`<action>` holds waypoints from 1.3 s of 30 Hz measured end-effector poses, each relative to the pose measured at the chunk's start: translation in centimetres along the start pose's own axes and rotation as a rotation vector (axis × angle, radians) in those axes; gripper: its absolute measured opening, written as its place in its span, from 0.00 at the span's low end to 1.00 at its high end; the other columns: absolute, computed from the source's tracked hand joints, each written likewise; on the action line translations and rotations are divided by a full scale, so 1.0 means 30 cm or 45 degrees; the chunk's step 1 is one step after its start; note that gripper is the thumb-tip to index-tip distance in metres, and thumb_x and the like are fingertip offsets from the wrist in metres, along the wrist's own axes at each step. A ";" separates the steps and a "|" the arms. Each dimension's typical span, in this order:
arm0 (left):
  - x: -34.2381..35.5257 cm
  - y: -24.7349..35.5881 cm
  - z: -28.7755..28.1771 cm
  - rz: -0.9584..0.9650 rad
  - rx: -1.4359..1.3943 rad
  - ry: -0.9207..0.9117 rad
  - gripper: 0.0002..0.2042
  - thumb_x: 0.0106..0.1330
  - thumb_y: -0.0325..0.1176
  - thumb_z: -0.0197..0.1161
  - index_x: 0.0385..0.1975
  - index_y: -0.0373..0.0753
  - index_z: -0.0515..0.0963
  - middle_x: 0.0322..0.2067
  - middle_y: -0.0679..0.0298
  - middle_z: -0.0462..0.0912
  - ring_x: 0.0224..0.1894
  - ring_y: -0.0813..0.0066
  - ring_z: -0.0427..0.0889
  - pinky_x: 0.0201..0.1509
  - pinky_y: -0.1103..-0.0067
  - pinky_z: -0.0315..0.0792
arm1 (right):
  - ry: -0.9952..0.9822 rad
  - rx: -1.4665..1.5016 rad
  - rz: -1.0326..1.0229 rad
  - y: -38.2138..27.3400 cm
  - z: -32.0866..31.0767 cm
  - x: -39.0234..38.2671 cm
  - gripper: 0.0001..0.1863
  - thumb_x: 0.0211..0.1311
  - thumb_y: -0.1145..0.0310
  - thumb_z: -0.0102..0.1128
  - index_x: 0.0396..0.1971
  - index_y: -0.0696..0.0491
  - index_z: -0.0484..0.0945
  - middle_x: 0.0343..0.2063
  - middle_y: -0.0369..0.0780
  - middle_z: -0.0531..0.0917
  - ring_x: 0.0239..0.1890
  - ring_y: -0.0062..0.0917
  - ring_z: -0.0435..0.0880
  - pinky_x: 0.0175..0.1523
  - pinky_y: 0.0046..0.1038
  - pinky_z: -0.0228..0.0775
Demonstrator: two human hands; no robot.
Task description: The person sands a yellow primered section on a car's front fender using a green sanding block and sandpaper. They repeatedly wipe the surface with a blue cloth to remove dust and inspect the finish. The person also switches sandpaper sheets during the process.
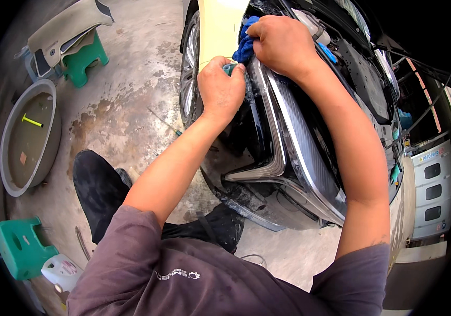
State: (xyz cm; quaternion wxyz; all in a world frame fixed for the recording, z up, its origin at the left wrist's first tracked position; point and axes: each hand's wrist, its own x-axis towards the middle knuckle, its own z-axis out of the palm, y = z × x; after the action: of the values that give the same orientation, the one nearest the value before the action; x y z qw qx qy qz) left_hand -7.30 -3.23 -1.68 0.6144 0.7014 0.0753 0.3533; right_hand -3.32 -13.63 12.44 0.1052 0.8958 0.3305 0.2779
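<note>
My right hand (284,46) is closed on a bunched blue cloth (244,43), which it holds at the edge of the car's pale yellow fender (216,32). Just to the left and nearer, my left hand (221,88) is wrapped round a small dark green thing with a round end (229,68); most of it is hidden by the fingers. Both hands are over the car's front corner, beside the headlight (265,121). Below my right forearm runs the grille (305,134) with its bright trim.
At the right lies the open engine bay (360,73). A grey tub (51,142) of murky water holds a yellow-handled tool (32,121). Green stools (22,247) and a white jug (62,271) stand at the left. A screwdriver-like tool (170,125) lies on the floor near the wheel (189,71).
</note>
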 end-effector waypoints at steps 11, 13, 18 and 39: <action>0.091 -0.001 -0.010 -0.005 0.029 -0.088 0.10 0.57 0.31 0.73 0.26 0.30 0.81 0.24 0.52 0.84 0.30 0.66 0.83 0.38 0.69 0.75 | 0.101 0.018 0.159 -0.048 -0.005 -0.035 0.20 0.55 0.51 0.70 0.45 0.44 0.89 0.43 0.38 0.87 0.47 0.35 0.87 0.52 0.39 0.82; 0.017 -0.025 -0.026 0.019 -0.016 -0.064 0.11 0.56 0.32 0.74 0.27 0.30 0.82 0.25 0.47 0.85 0.30 0.52 0.85 0.39 0.65 0.77 | 0.130 0.038 0.148 -0.055 0.014 -0.041 0.20 0.56 0.51 0.70 0.45 0.43 0.89 0.42 0.38 0.87 0.47 0.35 0.87 0.52 0.39 0.82; 0.010 -0.034 -0.010 0.080 0.067 -0.021 0.12 0.57 0.34 0.73 0.26 0.28 0.81 0.22 0.52 0.84 0.27 0.65 0.83 0.36 0.70 0.75 | 0.131 0.033 0.168 -0.043 0.008 -0.044 0.19 0.56 0.51 0.69 0.45 0.44 0.89 0.42 0.38 0.87 0.47 0.35 0.87 0.53 0.38 0.82; 0.059 0.046 0.032 -0.140 0.285 0.006 0.13 0.61 0.35 0.71 0.34 0.29 0.81 0.34 0.41 0.86 0.42 0.40 0.85 0.50 0.58 0.75 | 0.215 0.153 0.155 -0.036 -0.012 -0.051 0.14 0.55 0.56 0.68 0.32 0.52 0.88 0.36 0.46 0.86 0.43 0.42 0.86 0.50 0.43 0.80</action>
State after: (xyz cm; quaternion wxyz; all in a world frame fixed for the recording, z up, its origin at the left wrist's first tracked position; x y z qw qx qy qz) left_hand -5.88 -3.38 0.29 0.5503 0.7597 0.1541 0.3102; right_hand -5.07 -13.81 11.66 0.0062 0.8923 0.2992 0.3380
